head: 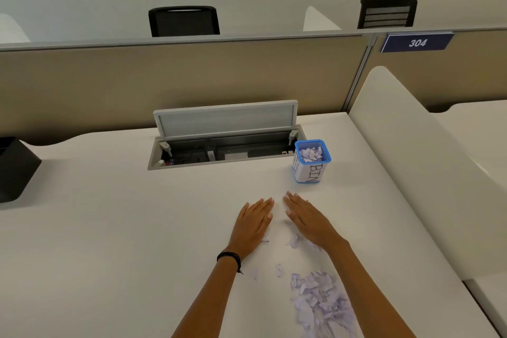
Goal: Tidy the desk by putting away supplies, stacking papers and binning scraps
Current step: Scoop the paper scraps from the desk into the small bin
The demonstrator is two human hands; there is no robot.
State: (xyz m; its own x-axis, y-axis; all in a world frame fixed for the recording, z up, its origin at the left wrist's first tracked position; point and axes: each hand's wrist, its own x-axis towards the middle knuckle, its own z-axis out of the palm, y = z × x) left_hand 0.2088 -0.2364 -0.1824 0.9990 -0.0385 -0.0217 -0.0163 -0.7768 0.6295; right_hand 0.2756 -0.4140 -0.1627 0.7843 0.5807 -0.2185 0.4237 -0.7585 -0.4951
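Two hands, left hand (253, 223) and right hand (307, 218), lie flat with straight fingers, gripping nothing, on the white desk (109, 241), torn pale-lilac paper scraps (321, 302) heaped near its front edge, blue-rimmed mesh bin (311, 160) toward its back-right corner.

Your pile of torn scraps (321, 302), pale lilac-white paper, lies heaped on the white desk (109, 228) close to you, right of centre. A few loose bits (279, 270) sit just off its far-left edge. Further from you, a crumpled piece (293, 241) and a small printed scrap (265, 241) lie apart from each other. Well beyond them your bin (311, 173) stands upright: a small square blue-rimmed pot wrapped in white paper lettered "BIN", holding more torn paper (309, 153) below its rim.
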